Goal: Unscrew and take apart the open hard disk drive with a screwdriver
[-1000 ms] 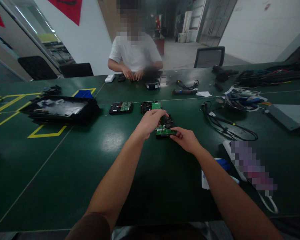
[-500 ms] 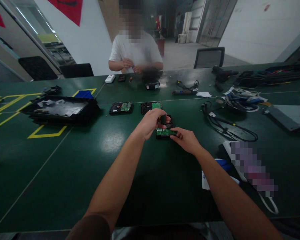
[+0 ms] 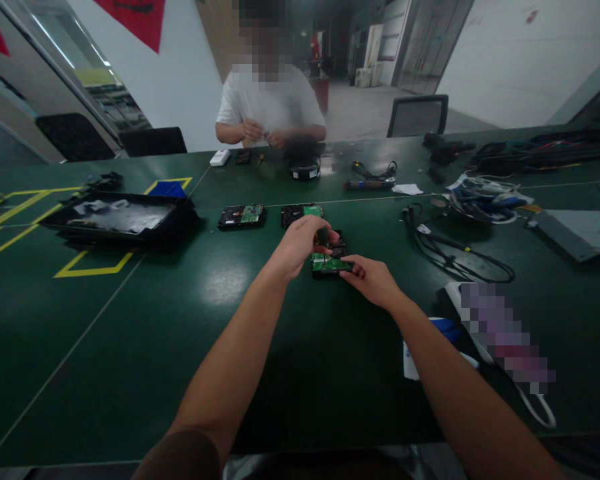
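Observation:
A hard drive [image 3: 329, 267] with a green circuit board facing up lies on the table in front of me. My left hand [image 3: 299, 247] is closed around the dark handle of a small screwdriver [image 3: 323, 236], held upright over the drive. Its thin shaft runs down to the board; the tip is too small to make out. My right hand [image 3: 373, 279] pinches the drive's near right edge between thumb and fingers. Just behind my left hand lies a second drive [image 3: 293, 215], partly covered by it. Another drive [image 3: 241, 217] rests farther left, board up.
A stack of black trays [image 3: 125, 223] stands at the left. On the right are black cables [image 3: 455, 257], a bundle of wires [image 3: 487, 200], a grey metal box [image 3: 580, 233] and a white power bank-like object [image 3: 473, 320]. Across the table [image 3: 220, 360] sits a person [image 3: 270, 107].
The fingers of my left hand have shifted slightly around the screwdriver handle. My right hand and the drive stay in place.

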{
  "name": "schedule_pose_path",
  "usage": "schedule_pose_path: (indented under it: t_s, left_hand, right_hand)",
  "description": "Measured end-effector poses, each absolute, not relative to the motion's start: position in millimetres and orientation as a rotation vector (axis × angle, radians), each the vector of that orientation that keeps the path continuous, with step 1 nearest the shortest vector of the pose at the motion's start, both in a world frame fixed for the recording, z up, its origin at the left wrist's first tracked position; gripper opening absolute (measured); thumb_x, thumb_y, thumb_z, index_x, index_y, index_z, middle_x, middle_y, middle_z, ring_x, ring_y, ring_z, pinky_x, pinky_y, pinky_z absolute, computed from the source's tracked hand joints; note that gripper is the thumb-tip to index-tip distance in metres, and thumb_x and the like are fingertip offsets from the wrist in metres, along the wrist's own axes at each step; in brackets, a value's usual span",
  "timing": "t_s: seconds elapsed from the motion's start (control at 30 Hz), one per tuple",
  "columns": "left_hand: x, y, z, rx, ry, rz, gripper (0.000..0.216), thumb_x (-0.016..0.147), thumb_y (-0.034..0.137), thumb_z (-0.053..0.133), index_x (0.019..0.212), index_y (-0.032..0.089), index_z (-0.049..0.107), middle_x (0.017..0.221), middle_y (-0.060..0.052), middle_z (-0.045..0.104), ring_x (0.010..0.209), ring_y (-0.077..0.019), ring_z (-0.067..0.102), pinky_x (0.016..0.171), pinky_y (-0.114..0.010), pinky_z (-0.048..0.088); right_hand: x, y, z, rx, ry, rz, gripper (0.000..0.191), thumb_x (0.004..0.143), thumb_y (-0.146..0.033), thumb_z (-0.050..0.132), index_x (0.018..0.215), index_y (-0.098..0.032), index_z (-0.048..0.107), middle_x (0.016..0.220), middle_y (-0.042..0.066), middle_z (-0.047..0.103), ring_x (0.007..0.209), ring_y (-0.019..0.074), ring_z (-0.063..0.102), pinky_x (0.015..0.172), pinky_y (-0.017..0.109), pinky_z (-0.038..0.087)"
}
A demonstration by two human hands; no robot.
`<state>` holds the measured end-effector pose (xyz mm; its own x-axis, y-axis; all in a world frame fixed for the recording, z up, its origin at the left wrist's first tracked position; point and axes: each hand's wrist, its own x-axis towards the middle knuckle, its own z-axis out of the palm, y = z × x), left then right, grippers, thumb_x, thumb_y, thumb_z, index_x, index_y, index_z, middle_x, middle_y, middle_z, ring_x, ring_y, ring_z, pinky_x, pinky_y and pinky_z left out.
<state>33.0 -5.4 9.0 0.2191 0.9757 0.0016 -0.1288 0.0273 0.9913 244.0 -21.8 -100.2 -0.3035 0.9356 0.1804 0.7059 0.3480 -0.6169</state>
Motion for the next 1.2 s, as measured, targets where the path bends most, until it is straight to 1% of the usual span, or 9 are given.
schedule_pose_path:
  t_s: [0.13, 0.37, 0.47, 0.63, 0.8, 0.9, 1.0, 1.1, 1.2]
  left_hand:
    - [32, -5, 8, 1.365, 1.026, 1.123, 0.022, 0.085, 0.031, 0.054, 0.078, 0.016, 0.068, 0.098, -0.010, 0.068, 0.089, -0.0187, 0.063, 0.059, -0.023, 0.050]
    - [29, -2, 8, 1.087, 0.998, 1.090, 0.022, 0.085, 0.034, 0.059, 0.096, 0.016, 0.063, 0.088, -0.011, 0.071, 0.083, -0.0218, 0.068, 0.057, -0.028, 0.053]
    - [29, -1, 7, 1.069, 0.998, 1.108, 0.019, 0.084, 0.033, 0.058, 0.091, 0.015, 0.063, 0.090, -0.011, 0.071, 0.084, -0.0201, 0.068, 0.061, -0.028, 0.054]
    - [32, -5, 9, 1.282, 1.016, 1.131, 0.020, 0.084, 0.032, 0.056, 0.080, 0.016, 0.067, 0.087, -0.009, 0.067, 0.079, -0.0166, 0.063, 0.056, -0.023, 0.049]
    - [33, -9, 17, 1.196, 1.095, 1.111, 0.017, 0.086, 0.033, 0.058, 0.089, 0.017, 0.062, 0.081, -0.007, 0.066, 0.074, -0.0177, 0.063, 0.053, -0.024, 0.049]
    - [35, -9, 16, 1.175, 1.048, 1.125, 0.016, 0.086, 0.033, 0.058, 0.089, 0.017, 0.060, 0.080, -0.006, 0.066, 0.078, -0.0183, 0.064, 0.057, -0.026, 0.053]
    - [36, -7, 11, 1.264, 1.034, 1.135, 0.017, 0.086, 0.032, 0.057, 0.084, 0.017, 0.063, 0.088, -0.008, 0.065, 0.086, -0.0193, 0.063, 0.061, -0.026, 0.054]
    - [36, -6, 8, 1.399, 1.047, 1.131, 0.021, 0.087, 0.033, 0.056, 0.081, 0.017, 0.067, 0.096, -0.008, 0.065, 0.092, -0.0199, 0.061, 0.060, -0.024, 0.053]
    - [36, -8, 10, 1.404, 1.030, 1.087, 0.019, 0.087, 0.032, 0.057, 0.084, 0.017, 0.068, 0.095, -0.009, 0.065, 0.091, -0.0208, 0.063, 0.058, -0.024, 0.053]
  right_hand:
    - [245, -21, -101, -1.409, -2.112, 0.583, 0.039, 0.093, -0.039, 0.065, 0.130, -0.029, 0.065, 0.084, 0.000, 0.066, 0.071, 0.0160, 0.060, 0.065, 0.029, 0.047]
    - [244, -21, -102, -1.413, -2.104, 0.584, 0.037, 0.093, -0.039, 0.066, 0.128, -0.028, 0.067, 0.085, 0.001, 0.067, 0.070, 0.0156, 0.060, 0.064, 0.029, 0.047]
    - [245, -21, -101, -1.418, -2.103, 0.594, 0.037, 0.093, -0.039, 0.065, 0.129, -0.028, 0.066, 0.086, 0.001, 0.067, 0.070, 0.0157, 0.060, 0.064, 0.029, 0.047]
    - [245, -22, -99, -1.425, -2.114, 0.599, 0.038, 0.094, -0.039, 0.065, 0.130, -0.028, 0.066, 0.085, 0.001, 0.067, 0.070, 0.0159, 0.060, 0.064, 0.029, 0.047]
    - [244, -22, -99, -1.425, -2.108, 0.601, 0.038, 0.094, -0.039, 0.064, 0.130, -0.028, 0.066, 0.085, 0.001, 0.066, 0.070, 0.0152, 0.059, 0.063, 0.028, 0.046]
    - [243, -22, -100, -1.431, -2.107, 0.595, 0.038, 0.093, -0.039, 0.066, 0.129, -0.026, 0.066, 0.084, 0.001, 0.065, 0.069, 0.0150, 0.059, 0.063, 0.028, 0.046]
    - [243, -22, -100, -1.424, -2.098, 0.603, 0.038, 0.092, -0.039, 0.066, 0.128, -0.026, 0.067, 0.083, 0.001, 0.065, 0.069, 0.0152, 0.059, 0.064, 0.028, 0.046]
    - [244, -22, -100, -1.406, -2.098, 0.614, 0.038, 0.092, -0.039, 0.067, 0.129, -0.026, 0.066, 0.083, 0.001, 0.066, 0.070, 0.0155, 0.059, 0.064, 0.028, 0.046]
    - [244, -22, -99, -1.413, -2.104, 0.605, 0.038, 0.092, -0.039, 0.067, 0.129, -0.027, 0.066, 0.084, 0.001, 0.066, 0.070, 0.0154, 0.059, 0.064, 0.028, 0.046]
